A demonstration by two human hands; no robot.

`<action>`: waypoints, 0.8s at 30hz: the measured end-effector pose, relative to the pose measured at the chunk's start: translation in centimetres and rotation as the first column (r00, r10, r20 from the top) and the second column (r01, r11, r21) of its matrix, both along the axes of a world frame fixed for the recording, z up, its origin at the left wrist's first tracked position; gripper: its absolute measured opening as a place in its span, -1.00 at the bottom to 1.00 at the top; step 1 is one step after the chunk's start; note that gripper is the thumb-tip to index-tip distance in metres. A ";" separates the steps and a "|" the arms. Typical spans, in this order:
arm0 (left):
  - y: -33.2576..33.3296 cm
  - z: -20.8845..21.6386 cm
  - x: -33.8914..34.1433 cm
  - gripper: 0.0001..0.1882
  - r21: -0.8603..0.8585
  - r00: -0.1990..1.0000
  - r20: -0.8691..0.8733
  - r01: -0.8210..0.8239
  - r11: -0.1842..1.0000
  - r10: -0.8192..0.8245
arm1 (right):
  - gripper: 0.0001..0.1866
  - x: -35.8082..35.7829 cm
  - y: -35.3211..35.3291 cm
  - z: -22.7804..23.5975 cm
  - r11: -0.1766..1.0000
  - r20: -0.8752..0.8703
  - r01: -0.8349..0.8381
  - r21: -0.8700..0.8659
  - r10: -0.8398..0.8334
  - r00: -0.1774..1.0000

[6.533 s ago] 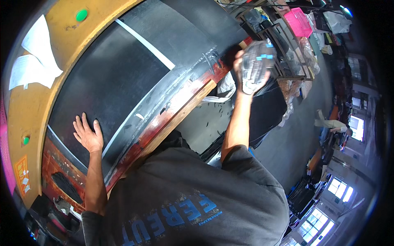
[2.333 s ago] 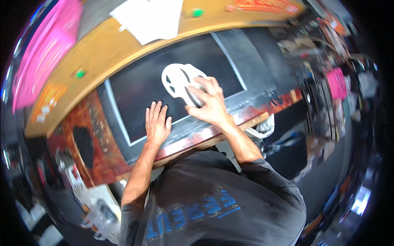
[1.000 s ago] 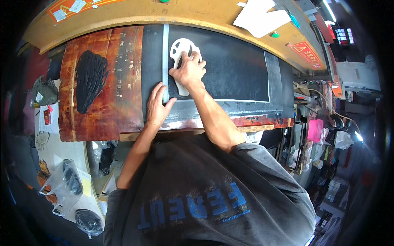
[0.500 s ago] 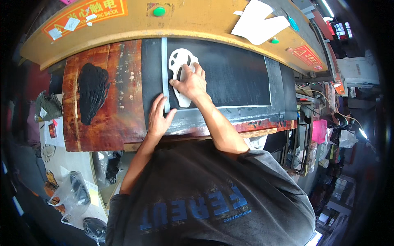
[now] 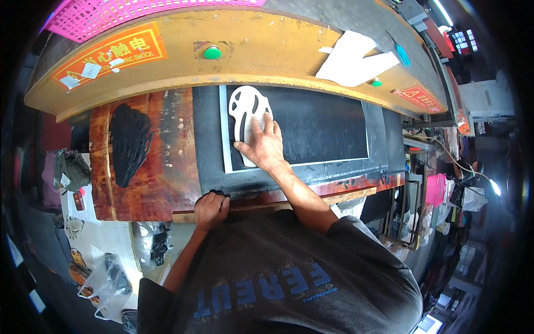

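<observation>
A white sole-shaped plate with cut-outs (image 5: 253,104) lies on a black sheet (image 5: 317,122) with pale edges, near the sheet's left end. My right hand (image 5: 267,146) spans this plate, thumb at its left edge and fingertips over its upper face toward the right side. By the front edge of the work table, my left hand (image 5: 210,211) is curled into a fist, apart from the plate. Something dark shows at its knuckles, but what the fingers hold, if anything, I cannot make out. Under the sheet is a larger dark board (image 5: 208,150).
Across the back runs a yellow machine beam (image 5: 289,61) with green buttons and white paper (image 5: 350,58). A bundle of black cords (image 5: 129,145) lies on the worn reddish-brown board (image 5: 169,183) at left. A pink basket (image 5: 144,12) sits behind the beam.
My left hand has left the sheet's lower left corner, drawn back to the table's front edge and closed. The plate stays in place under my right hand. The whole view has shifted.
</observation>
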State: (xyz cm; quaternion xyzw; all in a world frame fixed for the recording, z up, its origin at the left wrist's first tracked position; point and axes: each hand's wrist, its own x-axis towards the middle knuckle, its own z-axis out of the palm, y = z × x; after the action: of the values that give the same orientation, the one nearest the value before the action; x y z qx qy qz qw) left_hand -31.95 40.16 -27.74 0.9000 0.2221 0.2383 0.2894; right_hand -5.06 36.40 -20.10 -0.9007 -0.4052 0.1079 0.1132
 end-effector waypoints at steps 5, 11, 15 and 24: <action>-0.1 0.2 -0.5 -0.81 0.027 0.999 0.019 0.028 0.999 -0.028 | 0.06 -0.2 -0.4 0.3 1.000 -0.007 -0.015 -0.005 0.015 1.000; -0.9 0.2 -0.9 -0.82 0.047 0.997 0.070 0.042 0.998 -0.045 | -0.19 3.0 -3.4 0.6 0.982 -0.271 -0.012 0.189 0.064 0.960; -1.5 0.5 -0.8 -0.82 0.017 1.000 0.015 0.023 1.000 -0.024 | -0.32 11.6 -11.3 0.2 0.925 0.047 0.133 0.355 -0.160 0.986; -1.4 0.0 -1.7 -0.83 -0.057 0.989 -0.136 0.057 0.997 -0.064 | -0.15 16.0 -21.1 -5.9 0.893 0.283 0.446 -0.063 -0.412 0.866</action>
State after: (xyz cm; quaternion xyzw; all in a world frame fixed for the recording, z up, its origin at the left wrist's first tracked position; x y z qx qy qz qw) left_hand -33.69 38.78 -27.72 0.9126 0.2203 0.1610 0.3044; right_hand 10.94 15.30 -25.96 -0.9798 -0.1983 -0.0146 0.0228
